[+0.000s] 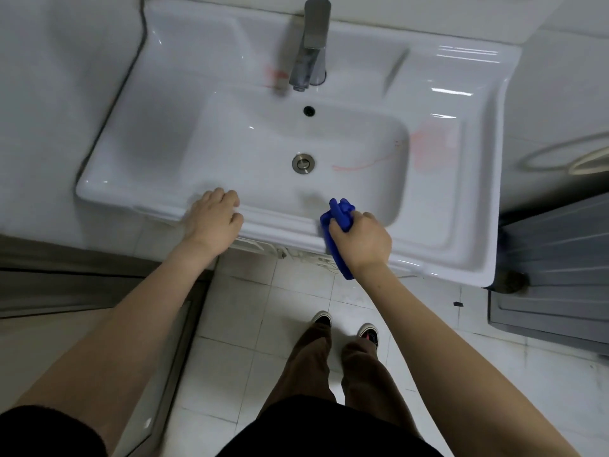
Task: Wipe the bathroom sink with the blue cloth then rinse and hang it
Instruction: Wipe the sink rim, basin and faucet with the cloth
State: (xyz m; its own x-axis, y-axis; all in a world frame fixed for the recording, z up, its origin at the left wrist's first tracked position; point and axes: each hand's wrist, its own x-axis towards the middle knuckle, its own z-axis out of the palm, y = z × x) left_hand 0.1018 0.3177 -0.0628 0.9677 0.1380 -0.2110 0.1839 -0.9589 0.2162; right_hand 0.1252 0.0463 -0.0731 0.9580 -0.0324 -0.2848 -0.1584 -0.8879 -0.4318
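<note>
A white bathroom sink (461,225) is seen from above, with both bare forearms of a person reaching to its front rim. At left, the left hand (212,222) is laid palm-down on the front edge, its fingers curled loosely over the lip toward the basin and nothing held in it. Toward the middle, a metal drain plug (303,163) is set in the basin floor, an overflow hole (309,110) is seen above it in the back wall, and a chrome faucet (311,47) is mounted on the rear ledge, its spout aimed down at the basin. Pinkish-red smears are visible beside the faucet base, on the basin's right slope and on the right-hand deck. Further right, the blue cloth (339,239) is gripped in the closed right hand (361,240) at the front rim. The cloth is bunched into a long roll, its long axis running from the basin edge back toward the person; one end is poked out past the knuckles toward the drain, the other is hung below the wrist over the sink's front face. Below, brown trousers and dark shoes (346,328) are seen on a pale tiled floor (247,324)
</note>
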